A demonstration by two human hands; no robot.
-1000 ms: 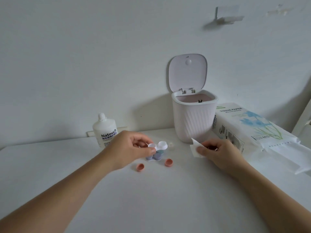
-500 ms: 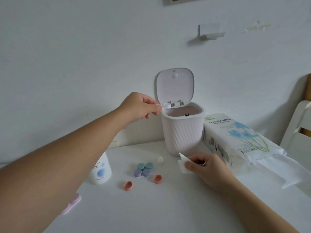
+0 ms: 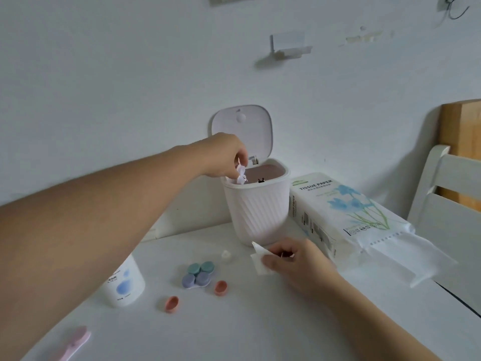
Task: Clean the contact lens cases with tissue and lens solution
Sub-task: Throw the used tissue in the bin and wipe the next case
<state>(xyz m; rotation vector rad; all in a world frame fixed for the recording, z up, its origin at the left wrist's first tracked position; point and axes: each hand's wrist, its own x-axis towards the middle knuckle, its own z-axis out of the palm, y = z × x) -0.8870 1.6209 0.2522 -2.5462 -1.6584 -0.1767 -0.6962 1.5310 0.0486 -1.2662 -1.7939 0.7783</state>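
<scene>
My left hand (image 3: 223, 155) reaches over the open mouth of the small white bin (image 3: 256, 212) and pinches a white lens case (image 3: 240, 174), which hangs tilted down into the bin. On the table in front of the bin, my right hand (image 3: 294, 264) pinches a folded white tissue (image 3: 259, 261). A green and purple set of lens cases (image 3: 199, 274) lies on the table with two pink caps (image 3: 220, 287) (image 3: 171, 304) beside it. The lens solution bottle (image 3: 125, 285) stands at the left, partly hidden by my forearm.
A small clear bottle cap (image 3: 226, 256) sits near the bin. A tissue paper pack (image 3: 338, 212) lies to the right with a sheet pulled out. A pink stick (image 3: 75, 340) lies front left. A white chair (image 3: 447, 204) stands at the table's right edge.
My left hand lifted the white lens case from the table and carried it up over the bin, then tipped it into the opening. My right hand kept holding the tissue in place.
</scene>
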